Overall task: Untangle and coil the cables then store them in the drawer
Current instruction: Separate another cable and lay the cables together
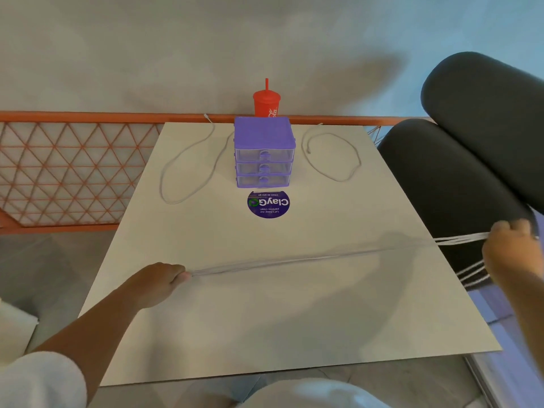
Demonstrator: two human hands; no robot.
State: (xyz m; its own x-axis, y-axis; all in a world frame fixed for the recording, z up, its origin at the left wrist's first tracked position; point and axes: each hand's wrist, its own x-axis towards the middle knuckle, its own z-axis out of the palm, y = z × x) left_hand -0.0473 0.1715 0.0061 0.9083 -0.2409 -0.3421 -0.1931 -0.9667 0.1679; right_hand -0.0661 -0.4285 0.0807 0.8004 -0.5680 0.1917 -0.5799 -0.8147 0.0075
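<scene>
A white cable (309, 257) is stretched taut in several strands across the near half of the table (265, 319). My left hand (159, 282) pinches its left end above the table's left side. My right hand (512, 248), past the table's right edge, grips the other end, with loops hanging below it. Two more white cables lie loose at the far end: one cable (188, 166) left of the purple three-drawer box (264, 153), another cable (332, 154) to its right. All three drawers look shut.
A red cup with a straw (266, 103) stands behind the drawer box. A round purple sticker (268, 203) lies in front of it. Dark cushioned seating (459, 160) is at the right. An orange lattice railing (67, 169) runs along the left.
</scene>
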